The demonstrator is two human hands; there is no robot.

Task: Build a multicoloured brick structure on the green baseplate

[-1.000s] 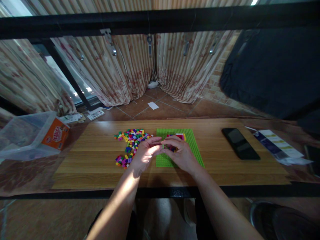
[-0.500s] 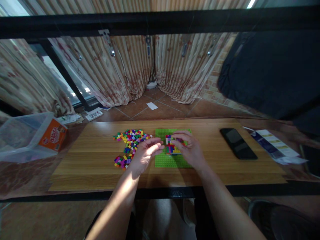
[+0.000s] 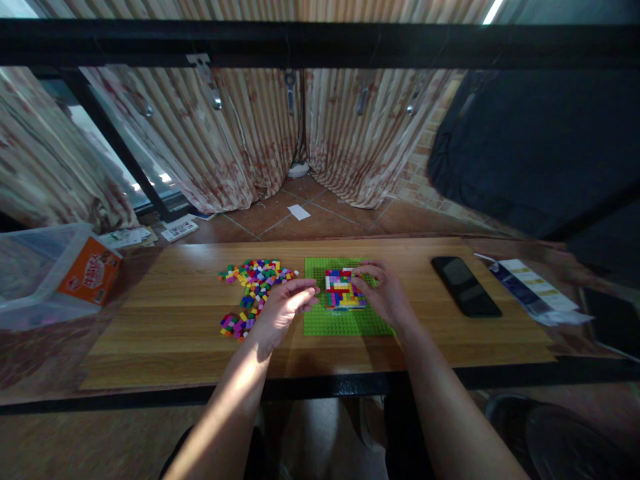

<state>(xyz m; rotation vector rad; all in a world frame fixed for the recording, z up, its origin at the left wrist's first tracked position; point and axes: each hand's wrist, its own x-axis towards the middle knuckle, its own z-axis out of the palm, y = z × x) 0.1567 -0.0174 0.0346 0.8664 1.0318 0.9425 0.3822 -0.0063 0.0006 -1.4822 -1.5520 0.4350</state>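
Note:
A green studded baseplate [image 3: 320, 325] lies on the wooden table, bearing a block of many-coloured building bricks [image 3: 340, 290]. My right hand [image 3: 384, 293] reaches over the block's right side, thumb and forefinger bent together at its far right corner. What those fingertips grip is too small to make out. Just left of the block hovers my left hand [image 3: 290, 303], its thumb and fingers pinched together. Anything in that pinch is hidden. Beyond the left hand spreads a pile of loose building bricks [image 3: 260, 272] in mixed colours, partly covered by the hand.
A black phone [image 3: 466, 287] lies toward the table's right end, with printed papers [image 3: 540, 287] beyond it. At the far left stands a clear plastic bin [image 3: 35, 280] with an orange label. A dark bar [image 3: 340, 385] runs along the table's near edge.
My right hand has drawn slightly back to the right, uncovering more of the brick block. My left hand's fingers have come closer together. The whole view has shifted a little.

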